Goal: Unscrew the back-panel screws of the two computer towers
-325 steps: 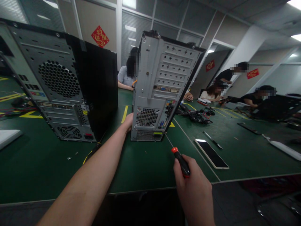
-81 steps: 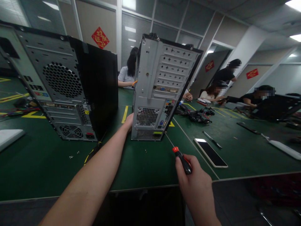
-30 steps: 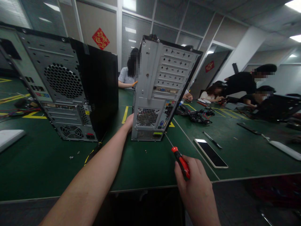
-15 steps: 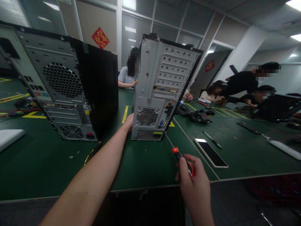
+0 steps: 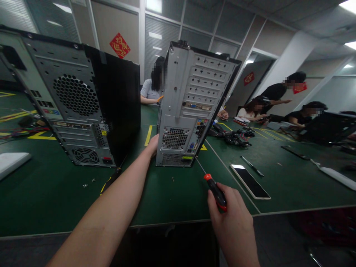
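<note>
A grey computer tower [image 5: 178,122] stands upright on the green table, its back panel facing me. My left hand [image 5: 154,144] is against the lower left side of this tower, with its fingers hidden from view. In my right hand [image 5: 232,209] is a screwdriver [image 5: 216,193] with a black and red handle, gripped between thumb and fingers. Its thin shaft points up and left, and the tip meets the tower's lower right rear edge. Whether a screw sits under the tip is too small to tell. One small screw [image 5: 172,179] lies in front of the tower.
To the left stands a second computer tower [image 5: 119,100]. Loose screws [image 5: 85,185] and a black and yellow tool [image 5: 111,181] lie near my left forearm. A phone [image 5: 250,181], a pen [image 5: 251,165] and bundled cables [image 5: 236,136] are on the right. Other people sit or stand beyond.
My right hand's fingers have shifted and opened somewhat around the screwdriver handle, while the tip stays at the same edge. The left hand and tower keep their places. A standing person at right moved left.
</note>
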A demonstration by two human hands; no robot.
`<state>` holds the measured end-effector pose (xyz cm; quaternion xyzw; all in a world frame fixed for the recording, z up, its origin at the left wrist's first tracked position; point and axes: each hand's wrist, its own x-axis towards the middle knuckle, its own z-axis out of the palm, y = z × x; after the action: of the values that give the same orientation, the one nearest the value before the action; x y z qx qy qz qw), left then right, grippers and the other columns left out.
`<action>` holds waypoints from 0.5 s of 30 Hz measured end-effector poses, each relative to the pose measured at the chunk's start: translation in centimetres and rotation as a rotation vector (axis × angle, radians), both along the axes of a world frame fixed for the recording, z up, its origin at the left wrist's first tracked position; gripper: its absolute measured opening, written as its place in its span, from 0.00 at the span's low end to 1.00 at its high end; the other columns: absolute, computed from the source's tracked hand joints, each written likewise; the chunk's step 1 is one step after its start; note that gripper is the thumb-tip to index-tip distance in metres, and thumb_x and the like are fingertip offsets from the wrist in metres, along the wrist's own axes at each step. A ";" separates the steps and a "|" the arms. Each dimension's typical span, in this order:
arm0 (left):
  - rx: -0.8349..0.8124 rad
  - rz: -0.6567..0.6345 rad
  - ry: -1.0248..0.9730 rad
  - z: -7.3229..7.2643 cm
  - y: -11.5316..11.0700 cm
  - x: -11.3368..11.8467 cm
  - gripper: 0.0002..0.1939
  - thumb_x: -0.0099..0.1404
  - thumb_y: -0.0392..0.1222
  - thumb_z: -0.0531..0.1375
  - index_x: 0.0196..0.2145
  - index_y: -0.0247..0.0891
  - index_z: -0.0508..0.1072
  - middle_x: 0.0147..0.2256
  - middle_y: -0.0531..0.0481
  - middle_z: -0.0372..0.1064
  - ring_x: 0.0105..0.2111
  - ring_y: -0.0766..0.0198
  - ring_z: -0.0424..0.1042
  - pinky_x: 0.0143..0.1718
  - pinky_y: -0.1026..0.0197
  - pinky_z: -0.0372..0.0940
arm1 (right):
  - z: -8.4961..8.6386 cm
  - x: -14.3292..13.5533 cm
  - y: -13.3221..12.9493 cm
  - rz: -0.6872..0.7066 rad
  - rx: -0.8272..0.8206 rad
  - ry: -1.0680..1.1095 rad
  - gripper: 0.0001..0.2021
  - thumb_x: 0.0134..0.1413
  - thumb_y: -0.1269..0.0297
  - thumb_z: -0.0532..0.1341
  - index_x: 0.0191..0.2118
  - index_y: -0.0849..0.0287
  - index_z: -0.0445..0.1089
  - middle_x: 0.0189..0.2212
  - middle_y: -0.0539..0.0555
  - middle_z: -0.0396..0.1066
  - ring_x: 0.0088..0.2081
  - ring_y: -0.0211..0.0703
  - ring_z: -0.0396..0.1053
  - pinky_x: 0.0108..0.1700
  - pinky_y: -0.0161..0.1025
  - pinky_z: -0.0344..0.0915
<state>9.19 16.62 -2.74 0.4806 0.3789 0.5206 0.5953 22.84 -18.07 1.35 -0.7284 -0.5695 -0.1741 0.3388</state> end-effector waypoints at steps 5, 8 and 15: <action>-0.020 -0.007 -0.012 0.4 -0.3 -0.2 0.19 0.56 0.53 0.69 0.41 0.38 0.84 0.35 0.46 0.82 0.40 0.52 0.82 0.46 0.53 0.75 | 0.3 0.2 0.0 0.005 -0.053 -0.163 0.17 0.76 0.54 0.51 0.51 0.59 0.72 0.41 0.60 0.77 0.34 0.50 0.79 0.32 0.43 0.72; -0.015 0.008 0.005 0.6 -0.5 -0.1 0.19 0.56 0.53 0.69 0.40 0.38 0.83 0.33 0.46 0.82 0.39 0.52 0.82 0.45 0.54 0.75 | 0.0 0.3 0.1 0.017 -0.051 -0.156 0.18 0.76 0.54 0.50 0.51 0.60 0.72 0.41 0.61 0.78 0.35 0.50 0.80 0.33 0.43 0.74; -0.025 0.000 0.000 0.8 -0.7 0.0 0.18 0.57 0.52 0.67 0.41 0.37 0.83 0.32 0.47 0.81 0.39 0.53 0.82 0.44 0.55 0.75 | -0.1 0.2 0.3 -0.018 -0.075 0.121 0.19 0.71 0.50 0.55 0.49 0.59 0.74 0.35 0.59 0.81 0.33 0.53 0.80 0.35 0.44 0.73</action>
<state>9.19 15.87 -1.92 0.4731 0.3855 0.5157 0.6014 23.03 -17.77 1.23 -0.7551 -0.5473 -0.1112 0.3434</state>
